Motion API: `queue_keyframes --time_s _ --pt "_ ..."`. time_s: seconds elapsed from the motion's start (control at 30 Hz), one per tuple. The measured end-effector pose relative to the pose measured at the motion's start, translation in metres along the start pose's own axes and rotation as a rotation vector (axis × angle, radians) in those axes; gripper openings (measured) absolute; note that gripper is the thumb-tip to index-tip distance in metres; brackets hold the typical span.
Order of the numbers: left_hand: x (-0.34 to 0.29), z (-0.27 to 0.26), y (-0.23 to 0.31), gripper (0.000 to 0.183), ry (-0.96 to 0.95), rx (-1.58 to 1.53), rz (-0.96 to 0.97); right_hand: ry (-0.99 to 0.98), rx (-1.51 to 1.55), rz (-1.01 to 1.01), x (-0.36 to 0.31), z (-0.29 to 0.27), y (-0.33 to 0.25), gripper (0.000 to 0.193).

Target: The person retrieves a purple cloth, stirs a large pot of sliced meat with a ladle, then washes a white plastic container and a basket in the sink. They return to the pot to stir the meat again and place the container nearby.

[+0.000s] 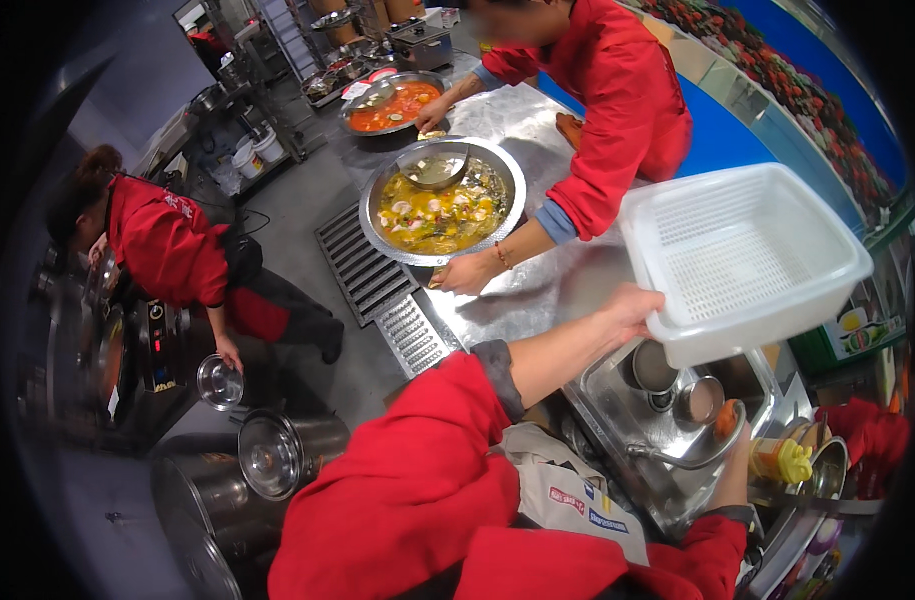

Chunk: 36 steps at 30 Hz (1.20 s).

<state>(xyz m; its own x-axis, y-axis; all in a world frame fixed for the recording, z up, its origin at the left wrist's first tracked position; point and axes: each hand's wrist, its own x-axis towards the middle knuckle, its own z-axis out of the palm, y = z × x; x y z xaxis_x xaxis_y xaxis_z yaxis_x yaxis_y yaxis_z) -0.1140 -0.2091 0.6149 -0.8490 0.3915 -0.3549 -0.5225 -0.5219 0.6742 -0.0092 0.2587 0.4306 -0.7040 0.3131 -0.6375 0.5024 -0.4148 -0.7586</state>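
My left hand (630, 310) grips the near left corner of a white plastic basket nested in a white tub (768, 322), held up tilted above the sink (618, 400). The basket's slotted bottom shows bare. Down at the right, my right hand (735, 470) is closed around the curved metal spout of the faucet (683, 462), with its fingers partly hidden. Beneath the spout, inside the sink, sit a round metal strainer (653, 368) and a small metal bowl (700, 400).
A co-worker in red (618, 110) holds the rim of a large steel bowl of yellow soup (443, 210) on the steel counter (548, 120). Behind it sits a bowl of red soup (398, 105). Another person (178, 240) holds a lid (221, 382). A yellow-capped bottle (781, 460) stands beside the sink.
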Motion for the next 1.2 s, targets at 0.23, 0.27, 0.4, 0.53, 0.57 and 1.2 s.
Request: queue_keyframes --time_s 0.23,0.27,0.4,0.53,0.57,1.2 --pt "-0.089 0.050 0.038 0.045 -0.138 0.069 0.068 0.028 0.020 -0.023 0.013 0.008 0.029 0.023" --pt "-0.102 0.055 0.042 0.045 -0.130 0.096 0.071 0.027 0.017 -0.033 0.015 0.009 0.031 0.024" --pt "-0.156 0.062 0.059 0.043 -0.112 0.202 0.108 0.016 0.003 -0.070 0.019 0.009 0.033 0.024" --pt "-0.210 0.062 0.063 0.043 -0.093 0.241 0.193 0.003 -0.020 -0.092 0.024 0.009 0.032 0.025" --pt "-0.224 0.061 0.063 0.043 -0.104 0.240 0.218 0.004 -0.027 -0.098 0.025 0.009 0.032 0.025" --pt "-0.378 -0.159 0.091 0.042 0.255 0.262 0.241 0.563 -0.818 -0.766 -0.031 -0.054 -0.027 0.029"
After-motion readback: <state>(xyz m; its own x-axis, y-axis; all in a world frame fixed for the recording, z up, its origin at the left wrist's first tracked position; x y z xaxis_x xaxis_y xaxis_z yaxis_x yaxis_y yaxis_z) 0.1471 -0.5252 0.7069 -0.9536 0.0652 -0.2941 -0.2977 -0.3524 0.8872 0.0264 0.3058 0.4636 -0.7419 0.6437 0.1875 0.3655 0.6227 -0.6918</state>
